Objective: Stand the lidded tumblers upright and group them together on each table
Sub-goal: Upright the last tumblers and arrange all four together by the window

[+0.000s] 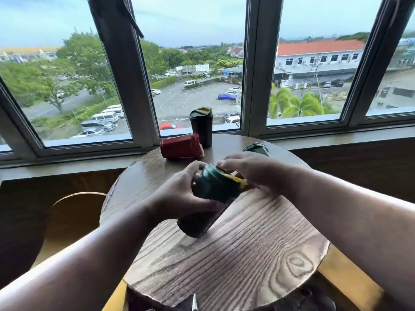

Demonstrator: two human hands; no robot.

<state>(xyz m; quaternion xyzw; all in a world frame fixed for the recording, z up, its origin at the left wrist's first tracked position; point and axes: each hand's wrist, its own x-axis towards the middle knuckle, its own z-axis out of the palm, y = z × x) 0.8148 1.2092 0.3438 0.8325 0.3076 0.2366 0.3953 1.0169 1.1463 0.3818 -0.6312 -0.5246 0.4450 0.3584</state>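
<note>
A dark green lidded tumbler (208, 203) is tilted over the middle of the round wooden table (247, 254), base down toward me, lid up and away. My left hand (179, 194) wraps its upper body. My right hand (251, 169) rests on its lid, which has a yellow flap. A red tumbler (180, 146) lies on its side at the far edge. Just behind it a dark green tumbler (202, 127) stands upright. Behind my right hand shows part of another dark green tumbler (257, 149), mostly hidden.
Behind the table runs a window sill (336, 138) below large panes. A curved wooden chair (69, 212) stands to the left of the table. The near and right parts of the tabletop show bare wood grain.
</note>
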